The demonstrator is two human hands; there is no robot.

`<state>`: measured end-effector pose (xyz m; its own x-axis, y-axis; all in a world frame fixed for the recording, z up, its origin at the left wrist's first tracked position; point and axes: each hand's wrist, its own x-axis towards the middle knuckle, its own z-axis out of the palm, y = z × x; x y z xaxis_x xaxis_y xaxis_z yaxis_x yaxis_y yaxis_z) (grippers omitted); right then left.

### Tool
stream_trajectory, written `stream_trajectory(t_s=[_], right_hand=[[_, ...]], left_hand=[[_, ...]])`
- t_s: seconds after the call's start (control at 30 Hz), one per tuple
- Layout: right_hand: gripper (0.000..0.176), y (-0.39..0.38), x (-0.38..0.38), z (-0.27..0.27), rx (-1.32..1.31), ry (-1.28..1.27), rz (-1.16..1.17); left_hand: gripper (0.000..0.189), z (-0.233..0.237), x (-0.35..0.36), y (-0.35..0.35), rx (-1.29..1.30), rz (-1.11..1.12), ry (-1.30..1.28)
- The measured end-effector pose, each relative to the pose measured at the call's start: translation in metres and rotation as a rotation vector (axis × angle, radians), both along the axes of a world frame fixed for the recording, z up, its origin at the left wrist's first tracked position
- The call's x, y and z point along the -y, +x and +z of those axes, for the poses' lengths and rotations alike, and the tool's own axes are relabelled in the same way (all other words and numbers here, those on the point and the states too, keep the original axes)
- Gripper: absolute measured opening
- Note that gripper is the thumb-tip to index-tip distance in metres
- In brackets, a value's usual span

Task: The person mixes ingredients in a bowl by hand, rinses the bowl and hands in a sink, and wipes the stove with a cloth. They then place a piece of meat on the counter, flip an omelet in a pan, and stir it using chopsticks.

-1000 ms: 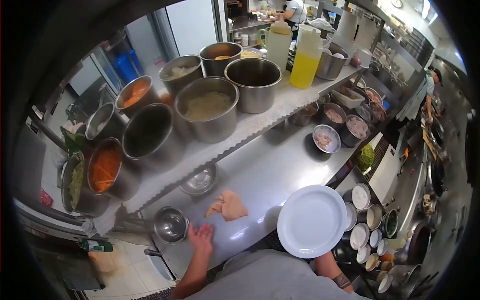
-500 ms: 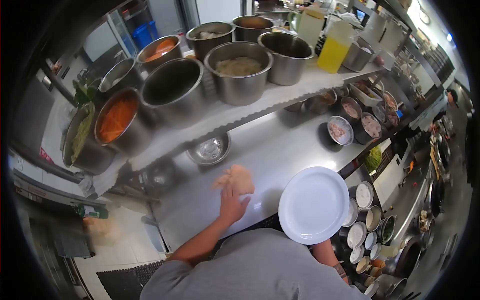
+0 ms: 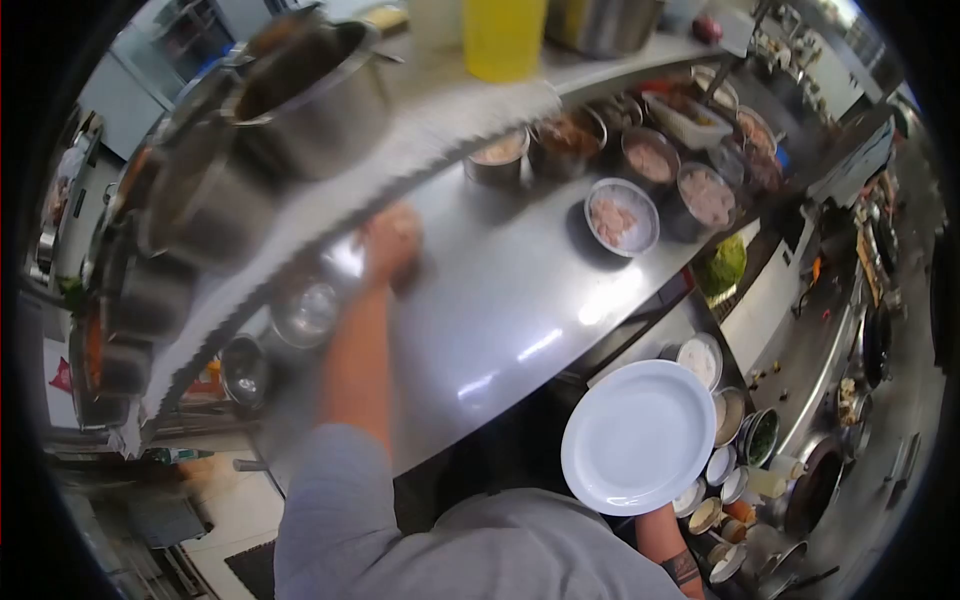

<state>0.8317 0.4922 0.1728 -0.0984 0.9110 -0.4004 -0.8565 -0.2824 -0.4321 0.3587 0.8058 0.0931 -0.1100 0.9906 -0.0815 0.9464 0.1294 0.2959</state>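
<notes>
My left hand (image 3: 388, 248) is smeared by motion, reaching across the steel counter (image 3: 500, 290) close to the shelf's edge. A pale orange, cloth-like piece (image 3: 402, 222) shows at its fingers, blurred into the hand. To the left of that hand stands a shallow steel bowl (image 3: 305, 312). My right hand (image 3: 657, 520) supports a white oval plate (image 3: 638, 437) from below; the plate hides its fingers. Nothing lies on the plate, which is tilted toward me.
Along the shelf (image 3: 440, 90) stand steel pots (image 3: 315, 115) and a yellow-filled container (image 3: 503, 38). Bowls of raw meat (image 3: 622, 217) sit at the counter's far right. Small tubs (image 3: 700, 360) crowd the right side, below a green cabbage (image 3: 727, 265).
The view has swung to the right. My left hand has moved farther across the counter, and the pale orange piece has left its earlier spot. The plate stays in my right hand.
</notes>
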Motion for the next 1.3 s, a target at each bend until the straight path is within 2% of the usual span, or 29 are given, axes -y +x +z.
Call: stream_trajectory(t_s=[0.03, 0.13, 0.17, 0.23, 0.33, 0.37, 0.43, 0.47, 0.53, 0.6, 0.67, 0.73, 0.8, 0.87, 0.9, 0.97, 1.0, 1.1, 1.17, 1.2, 1.27, 1.3], right_hand=[[0.060, 0.014, 0.001, -0.008, -0.009, -0.036, 0.001], [0.060, 0.047, -0.001, -0.035, -0.022, -0.077, 0.012], [0.061, 0.055, -0.003, -0.040, -0.014, -0.053, 0.014], [0.061, 0.061, -0.014, -0.042, -0.075, -0.074, 0.007], [0.062, 0.064, -0.034, -0.044, -0.168, -0.097, 0.028], [0.061, 0.063, -0.042, -0.045, -0.196, -0.101, 0.050], [0.061, 0.060, -0.060, -0.047, -0.234, -0.098, 0.109], [0.061, 0.058, -0.068, -0.049, -0.256, -0.099, 0.141], [0.061, 0.052, -0.085, -0.052, -0.297, -0.097, 0.200], [0.060, 0.045, -0.099, -0.055, -0.338, -0.105, 0.267], [0.060, 0.038, -0.116, -0.058, -0.373, -0.112, 0.344], [0.060, 0.029, -0.133, -0.059, -0.398, -0.122, 0.422], [0.059, 0.014, -0.150, -0.063, -0.420, -0.131, 0.503], [0.059, -0.005, -0.165, -0.071, -0.432, -0.133, 0.548], [0.059, -0.016, -0.171, -0.080, -0.423, -0.108, 0.609], [0.058, -0.036, -0.180, -0.099, -0.336, -0.086, 0.547], [0.058, -0.043, -0.186, -0.101, -0.325, -0.067, 0.612], [0.050, -0.059, -0.204, -0.121, -0.277, -0.079, 0.611], [0.042, -0.061, -0.225, -0.153, 0.064, -0.099, 0.462], [0.042, -0.060, -0.236, -0.153, 0.060, -0.098, 0.472], [0.033, -0.049, -0.245, -0.156, 0.525, -0.047, 0.194], [0.028, -0.045, -0.244, -0.150, 0.557, -0.049, 0.160]], left_hand=[[0.054, 0.008, -0.014, 0.008, -0.043, -0.106, -0.035], [0.044, -0.005, -0.024, 0.046, 0.160, -0.100, 0.076], [0.035, 0.037, -0.006, 0.089, 0.157, -0.170, -0.031], [0.030, 0.061, 0.034, 0.147, 0.240, -0.279, -0.077], [0.055, -0.015, 0.102, 0.192, 0.290, -0.335, -0.106], [0.055, -0.004, 0.131, 0.212, 0.277, -0.349, -0.161], [0.051, 0.002, 0.184, 0.228, 0.257, -0.368, -0.115], [0.048, -0.006, 0.208, 0.229, 0.248, -0.377, -0.019], [0.048, 0.005, 0.244, 0.210, 0.172, -0.320, -0.037], [0.049, -0.012, 0.279, 0.174, 0.150, -0.052, -0.093], [0.048, -0.015, 0.327, 0.118, -0.057, 0.069, 0.000], [0.045, -0.031, 0.366, 0.056, 0.067, 0.390, -0.057], [0.048, -0.008, 0.400, 0.027, -0.004, 0.666, -0.087], [0.047, 0.000, 0.431, 0.016, -0.146, 0.795, -0.182], [0.047, 0.007, 0.437, 0.022, -0.131, 0.851, -0.150], [0.047, 0.020, 0.444, 0.038, -0.172, 0.873, -0.321], [0.047, 0.013, 0.450, 0.046, -0.148, 0.935, -0.300], [0.048, -0.003, 0.458, 0.064, -0.179, 0.975, -0.231], [0.044, 0.003, 0.461, 0.073, -0.201, 0.904, -0.255], [0.044, 0.013, 0.461, 0.073, -0.204, 0.915, -0.254], [0.046, 0.037, 0.465, 0.066, -0.093, 0.869, -0.363], [0.046, 0.050, 0.470, 0.063, -0.103, 0.848, -0.370]])
